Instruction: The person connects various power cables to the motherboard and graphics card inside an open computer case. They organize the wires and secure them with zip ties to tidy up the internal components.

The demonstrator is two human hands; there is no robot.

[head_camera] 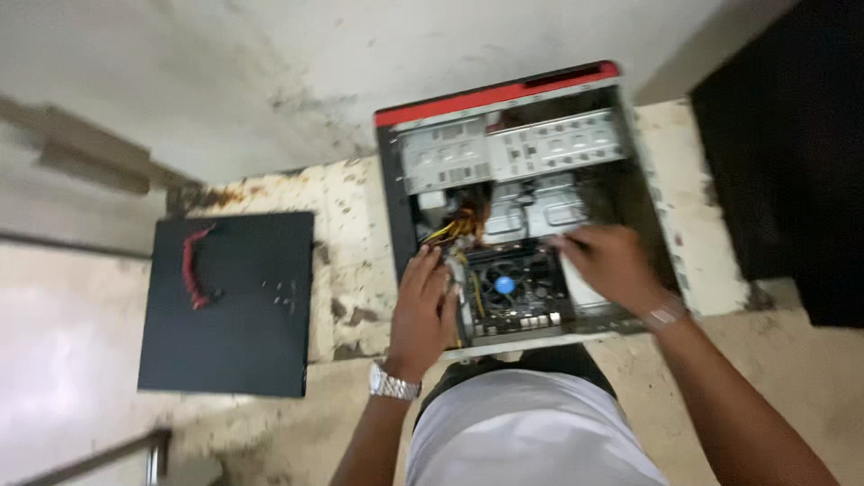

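Observation:
An open desktop computer case with a red front strip lies on its side on a stained slab. Inside I see the motherboard with a black cooler fan, yellow cables and metal drive bays. My left hand, with a metal watch at the wrist, rests on the case's left edge beside the cables, fingers together. My right hand, wearing a bracelet, reaches into the case to the right of the fan; the view is blurred and I cannot tell what its fingers touch.
The removed black side panel lies flat to the left, with a red cable and a few small screws on it. A dark opening stands at the right. The slab's front edge drops off near my body.

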